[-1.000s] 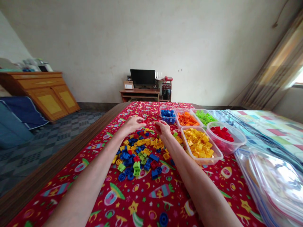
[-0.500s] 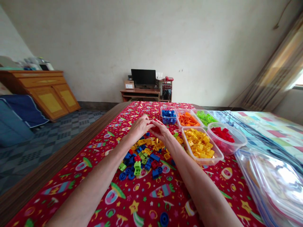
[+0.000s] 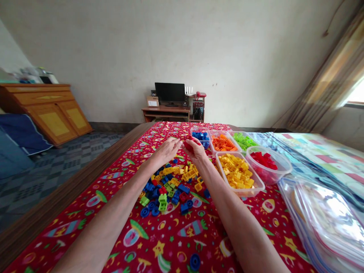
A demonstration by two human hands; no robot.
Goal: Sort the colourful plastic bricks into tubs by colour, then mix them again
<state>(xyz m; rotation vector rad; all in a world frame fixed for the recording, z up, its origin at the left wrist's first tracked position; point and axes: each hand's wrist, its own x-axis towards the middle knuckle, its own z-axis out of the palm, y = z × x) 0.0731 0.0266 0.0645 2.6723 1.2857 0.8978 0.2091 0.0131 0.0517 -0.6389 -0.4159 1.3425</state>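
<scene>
Red building bricks (image 3: 188, 143) held in my right hand (image 3: 198, 152), beyond the mixed brick pile (image 3: 170, 187).
My right fingers curl around the bricks; my left hand (image 3: 167, 148), fingers bunched, no longer overlaps the right, suggesting the reds are gathered there. I cannot tell whether my left pinches any.

Loose blocks (image 3: 170, 186) are lying mid cloth (image 3: 167, 246); tubs (image 3: 257, 191) w/ blocks are sitting to their R, plastic stack (image 3: 327, 212) nr R. Beyond cloth, desk (image 3: 166, 110) is standing w/ monitor (image 3: 170, 93) on top; cabinet's (image 3: 48, 113) standing far L, curtain (image 3: 321, 79) hanging far R.
</scene>
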